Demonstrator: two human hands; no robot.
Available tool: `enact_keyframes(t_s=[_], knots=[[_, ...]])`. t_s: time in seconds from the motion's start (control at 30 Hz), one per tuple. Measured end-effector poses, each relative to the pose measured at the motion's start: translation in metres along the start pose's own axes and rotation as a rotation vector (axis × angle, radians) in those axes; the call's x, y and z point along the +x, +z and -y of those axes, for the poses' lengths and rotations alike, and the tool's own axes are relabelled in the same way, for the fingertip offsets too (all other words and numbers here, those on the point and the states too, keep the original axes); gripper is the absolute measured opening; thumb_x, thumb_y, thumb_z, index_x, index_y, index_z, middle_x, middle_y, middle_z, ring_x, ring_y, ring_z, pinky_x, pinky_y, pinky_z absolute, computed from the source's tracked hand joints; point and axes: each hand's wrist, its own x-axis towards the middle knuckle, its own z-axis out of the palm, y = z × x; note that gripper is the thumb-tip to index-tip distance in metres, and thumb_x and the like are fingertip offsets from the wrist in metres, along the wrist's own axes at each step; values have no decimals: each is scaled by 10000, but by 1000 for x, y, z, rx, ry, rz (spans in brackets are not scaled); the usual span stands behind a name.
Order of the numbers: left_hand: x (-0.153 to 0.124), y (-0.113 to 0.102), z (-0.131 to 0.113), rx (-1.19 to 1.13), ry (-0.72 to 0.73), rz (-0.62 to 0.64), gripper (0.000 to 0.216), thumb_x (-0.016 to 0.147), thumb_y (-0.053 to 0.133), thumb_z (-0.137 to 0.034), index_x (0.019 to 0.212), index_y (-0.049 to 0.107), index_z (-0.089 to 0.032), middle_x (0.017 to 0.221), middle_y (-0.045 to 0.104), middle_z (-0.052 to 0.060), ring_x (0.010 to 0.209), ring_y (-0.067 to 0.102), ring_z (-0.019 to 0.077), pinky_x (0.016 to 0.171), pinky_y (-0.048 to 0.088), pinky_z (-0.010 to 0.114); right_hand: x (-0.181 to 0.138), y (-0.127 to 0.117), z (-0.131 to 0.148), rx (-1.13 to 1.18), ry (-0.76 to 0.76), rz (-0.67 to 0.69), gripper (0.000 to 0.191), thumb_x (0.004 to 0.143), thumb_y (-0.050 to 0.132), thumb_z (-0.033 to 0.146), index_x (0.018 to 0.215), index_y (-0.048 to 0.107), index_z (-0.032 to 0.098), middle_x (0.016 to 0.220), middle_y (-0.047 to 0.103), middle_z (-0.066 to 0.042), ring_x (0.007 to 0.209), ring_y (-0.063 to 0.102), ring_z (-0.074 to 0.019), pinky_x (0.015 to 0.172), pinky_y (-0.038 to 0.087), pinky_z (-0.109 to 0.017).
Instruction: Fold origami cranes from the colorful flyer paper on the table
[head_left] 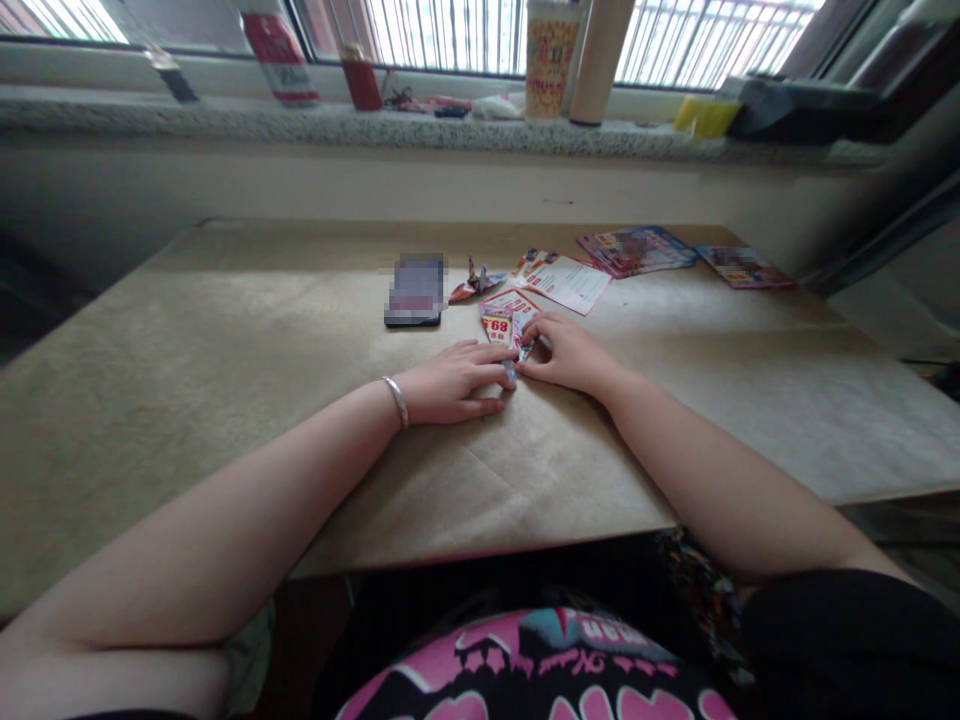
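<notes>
Both my hands rest on a table covered in brown paper. My left hand, with a silver bracelet on the wrist, lies with fingers together pressing on a small folded piece of printed paper. My right hand pinches the same folded paper from the right side with curled fingers. The paper is red, white and blue and is partly hidden under my fingers.
A dark phone lies just beyond my hands. A folded paper crane and several printed leaflets lie at the far right. Bottles, a cup and small items stand on the window sill.
</notes>
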Motion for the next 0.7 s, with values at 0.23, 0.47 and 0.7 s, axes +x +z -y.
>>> enact_keyframes(t_s=[0.23,0.47,0.7], knots=[[0,1,-4,-1,-32,2,282,898,582,-403,1090,636,-204,1504,411,146,1383,389,304,1133,287,526,1,-1,1,4,8,-6,315,716,711,430,911,609,205,1001,666,-72,973,597,-233,864,468,-364],[-1,-1,-5,-11,-41,9,280,885,604,-397,1094,631,-212,1525,389,120,1407,344,295,1140,296,500,-2,-7,2,-79,-101,-53,269,744,715,417,913,671,213,1021,667,-79,1002,580,-243,917,445,-393],[0,-3,-7,-13,-67,27,317,881,602,-426,1118,632,-216,1519,396,119,1393,348,317,1132,304,504,-11,-20,14,-114,-312,89,161,828,622,240,868,776,267,890,678,-49,891,575,-202,839,451,-342]])
